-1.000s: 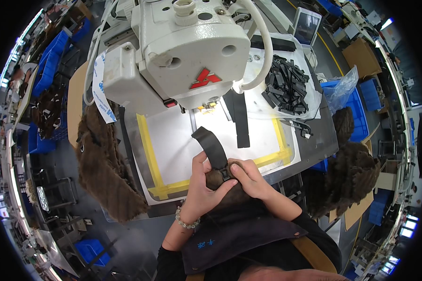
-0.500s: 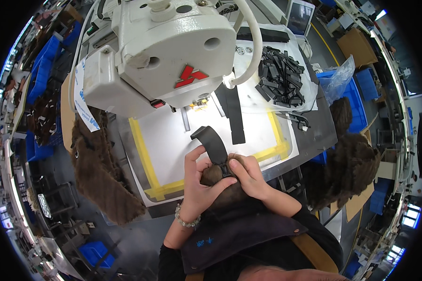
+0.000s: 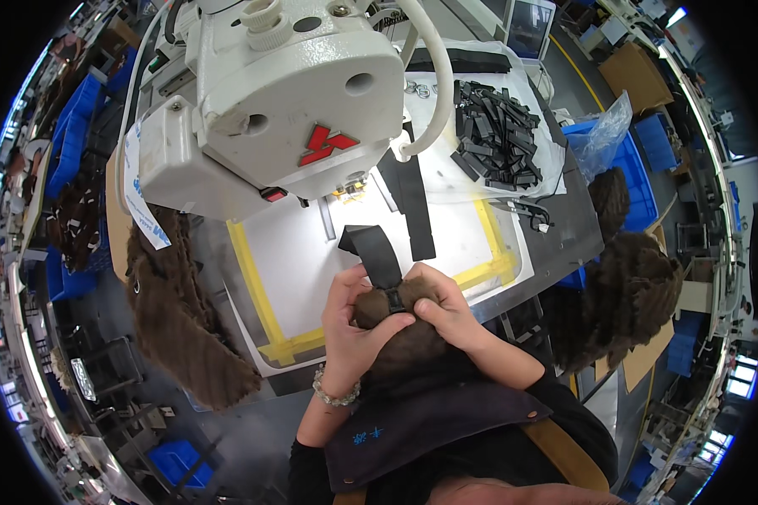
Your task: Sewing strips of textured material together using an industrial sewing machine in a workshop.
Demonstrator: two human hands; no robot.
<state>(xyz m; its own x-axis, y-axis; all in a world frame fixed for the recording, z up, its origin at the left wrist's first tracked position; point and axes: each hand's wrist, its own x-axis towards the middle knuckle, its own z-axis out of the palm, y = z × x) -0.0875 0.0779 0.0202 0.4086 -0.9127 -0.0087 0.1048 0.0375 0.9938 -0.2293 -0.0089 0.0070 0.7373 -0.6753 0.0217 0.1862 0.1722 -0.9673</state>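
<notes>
A brown fur piece (image 3: pixel 406 347) is held in front of my body, with both hands closed round its upper end. My left hand (image 3: pixel 349 324) grips its left side, thumb pressed near the middle. On the other side my right hand (image 3: pixel 448 313) pinches the fur between thumb and fingers. Between the hands a wide black strap (image 3: pixel 381 259) rises from a small dark fitting (image 3: pixel 393 298) at the fur's middle, and its free end bends over to the left. Fingers partly hide the fitting.
Above the white work surface (image 3: pixel 290 286), edged with yellow tape, hangs a white sewing machine head (image 3: pixel 303 101). Black strips (image 3: pixel 411 202) lie beside it. Further right are a pile of black pieces (image 3: pixel 497 135) and scissors (image 3: pixel 526 210). Brown fur (image 3: pixel 185 328) lies at left, more (image 3: pixel 623 295) at right.
Both hands have shifted slightly left, and the fur has turned so the fitting shows more plainly. The strap stands straighter, its bent end showing a broader face. The whole view has moved a little.
</notes>
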